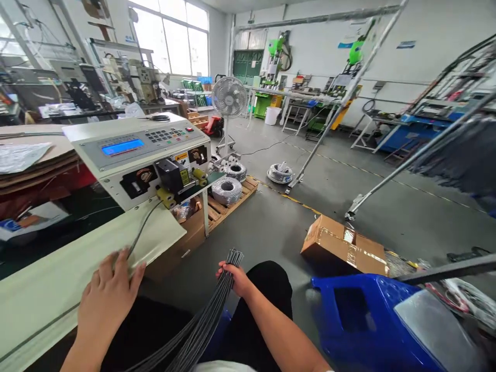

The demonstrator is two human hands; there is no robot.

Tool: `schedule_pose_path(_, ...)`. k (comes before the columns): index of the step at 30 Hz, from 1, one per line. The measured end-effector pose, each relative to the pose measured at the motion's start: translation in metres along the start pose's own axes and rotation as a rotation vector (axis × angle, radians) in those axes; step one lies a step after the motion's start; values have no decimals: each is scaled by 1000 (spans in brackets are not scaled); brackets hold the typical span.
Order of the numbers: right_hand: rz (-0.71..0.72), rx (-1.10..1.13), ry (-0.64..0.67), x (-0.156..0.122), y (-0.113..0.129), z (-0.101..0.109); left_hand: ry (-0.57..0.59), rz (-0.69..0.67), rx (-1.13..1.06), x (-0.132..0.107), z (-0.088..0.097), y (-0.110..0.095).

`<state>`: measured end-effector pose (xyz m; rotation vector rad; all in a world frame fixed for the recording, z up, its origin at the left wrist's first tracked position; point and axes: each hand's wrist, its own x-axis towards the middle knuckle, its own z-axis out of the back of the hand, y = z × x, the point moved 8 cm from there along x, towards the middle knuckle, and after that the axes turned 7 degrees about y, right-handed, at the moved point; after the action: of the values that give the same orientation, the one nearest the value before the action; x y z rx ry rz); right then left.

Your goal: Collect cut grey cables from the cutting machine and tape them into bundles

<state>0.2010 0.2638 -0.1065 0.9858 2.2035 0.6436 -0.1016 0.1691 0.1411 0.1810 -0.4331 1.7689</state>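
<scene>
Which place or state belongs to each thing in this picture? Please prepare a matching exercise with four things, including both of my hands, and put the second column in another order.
Column one
1. Right hand
2. Display
3. Left hand
4. Cardboard box

Column two
A. Lying over a single cable on the pale surface
B. Shiny tape across its top
C. Gripping a bundle of dark cables
D. Lit blue, on the white machine

Right pairs: 1-C, 2-D, 3-A, 4-B.
</scene>
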Motion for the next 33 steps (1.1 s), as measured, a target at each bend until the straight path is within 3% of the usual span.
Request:
schedule_pose_path(3,-11,-19,-11,0,0,0,87,19,197,-9,2,10)
schedule_pose_path(7,-56,-37,-65,3,-2,2,108,-42,160,-24,16,17)
schedule_pose_path(11,-84,-71,-89,4,-3,2,62,-98,77,-52,19,-6)
schedule_pose_path(14,-78,-83,-84,3,-2,0,177,-162,-80,-80,-12,-45)
schedule_pose_path(18,-41,-82,-55,1,-1,-5,446,-171,-234,-113,-77,-92)
schedule_pose_path(22,-19,-77,-43,-2,1,-4,652,-140,-305,-129,-123,-110)
schedule_pose_path(26,-29,-74,-55,-5,1,-1,725,-133,-281,-131,-138,-107)
schedule_pose_path(33,-3,-46,-42,-5,2,-4,751,-118,-225,-133,-141,-102)
